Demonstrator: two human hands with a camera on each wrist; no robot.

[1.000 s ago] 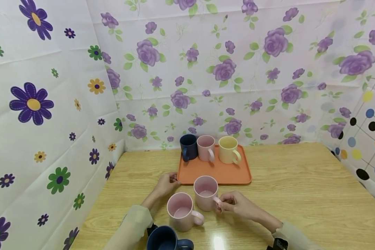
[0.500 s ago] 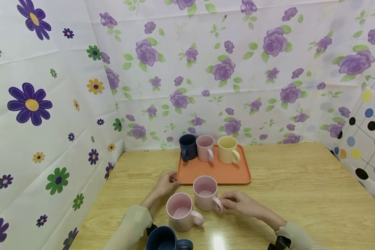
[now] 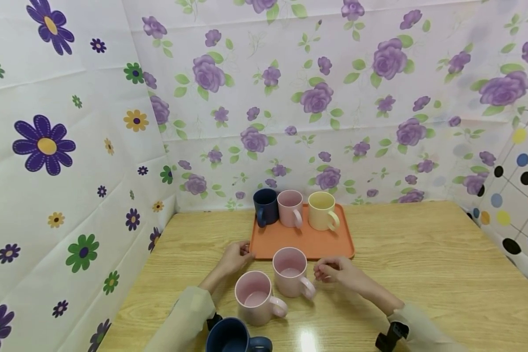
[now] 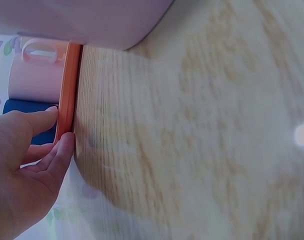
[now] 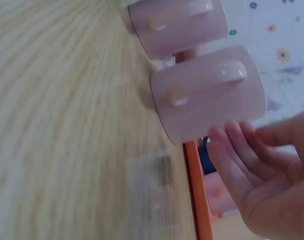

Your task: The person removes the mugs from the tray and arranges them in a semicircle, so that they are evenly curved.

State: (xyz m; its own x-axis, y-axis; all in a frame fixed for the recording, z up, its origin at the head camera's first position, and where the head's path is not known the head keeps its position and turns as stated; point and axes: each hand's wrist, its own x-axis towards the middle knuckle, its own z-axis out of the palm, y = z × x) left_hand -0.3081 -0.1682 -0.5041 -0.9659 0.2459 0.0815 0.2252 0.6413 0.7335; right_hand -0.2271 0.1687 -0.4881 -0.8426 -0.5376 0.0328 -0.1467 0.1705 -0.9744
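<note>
At the front left corner of the orange tray [image 3: 299, 248], my left hand [image 3: 234, 258] pinches the rim. In the left wrist view the thumb lies on the tray's edge and the other fingers are against its outer side. My right hand [image 3: 341, 275] is just right of the nearer-to-tray pink mug [image 3: 289, 276], apart from its handle and holding nothing, its fingers loosely bent. That mug stands upright on the table in front of the tray. A second pink mug [image 3: 254, 303] stands closer to me, and a dark blue mug [image 3: 230, 337] is partly cut off below.
Along the tray's back stand a dark blue mug [image 3: 266, 208], a pink mug [image 3: 289, 209] and a yellow mug [image 3: 321, 211], handles toward me. Flowered cloth [image 3: 317, 98] rises behind the wooden table [image 3: 413, 244], with more patterned cloth at both sides.
My right hand has let go of the pink mug's handle and moved a little right and away from me. The left hand and the mugs have stayed put.
</note>
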